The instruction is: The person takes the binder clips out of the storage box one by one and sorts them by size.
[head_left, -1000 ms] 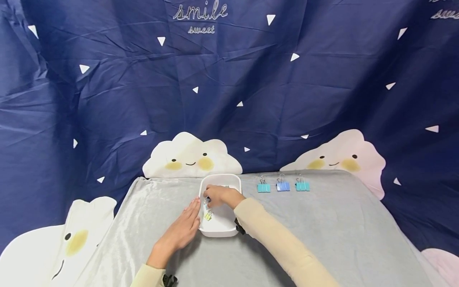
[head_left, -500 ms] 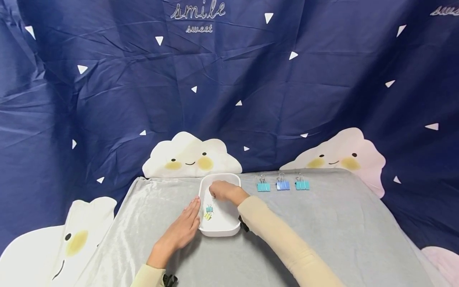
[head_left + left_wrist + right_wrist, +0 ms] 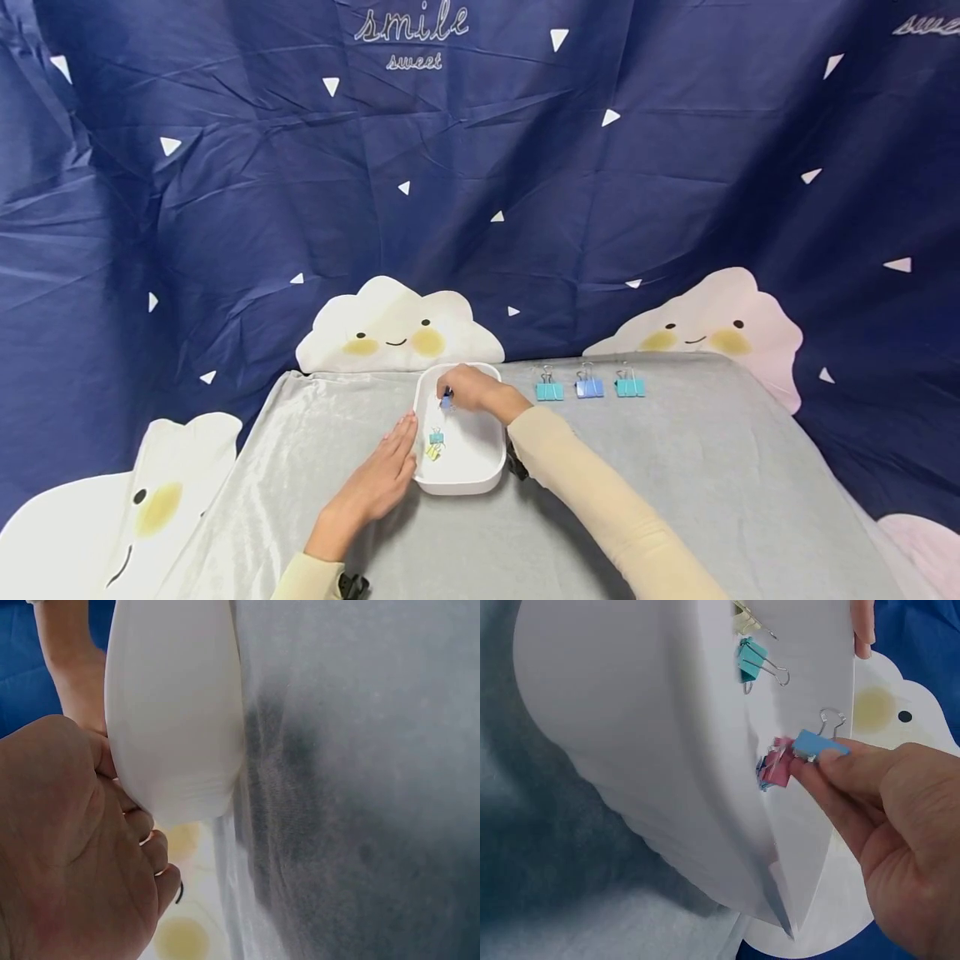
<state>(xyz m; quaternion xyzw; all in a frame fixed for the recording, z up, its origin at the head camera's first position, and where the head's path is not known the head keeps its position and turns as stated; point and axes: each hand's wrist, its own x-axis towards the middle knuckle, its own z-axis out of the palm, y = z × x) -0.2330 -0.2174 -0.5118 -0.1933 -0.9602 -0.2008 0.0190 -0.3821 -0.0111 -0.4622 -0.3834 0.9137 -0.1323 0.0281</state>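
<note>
A white rectangular box point(image 3: 462, 478) stands on the table. My left hand point(image 3: 379, 478) lies against the box's left side, fingers straight along the rim; the left wrist view shows its palm point(image 3: 71, 832) beside the box wall. Over the far part of the box, my right hand point(image 3: 474, 388) pinches a small blue binder clip point(image 3: 817, 744) between thumb and fingers. Just past that clip, a pink binder clip point(image 3: 778, 763) lies partly over another blue one point(image 3: 761, 774). A teal binder clip point(image 3: 437, 437) and a yellow binder clip point(image 3: 433, 452) lie inside near the left wall.
To the right of the box, three larger binder clips stand in a row near the table's back edge: teal point(image 3: 549, 392), blue point(image 3: 589, 388) and teal point(image 3: 630, 387). A grey cloth point(image 3: 720, 483) covers the table. A dark blue curtain point(image 3: 480, 167) hangs behind.
My right hand has left the teal clip, which now lies beside the yellow one, and moved toward the far end, where it now holds a blue clip. My left hand stays put.
</note>
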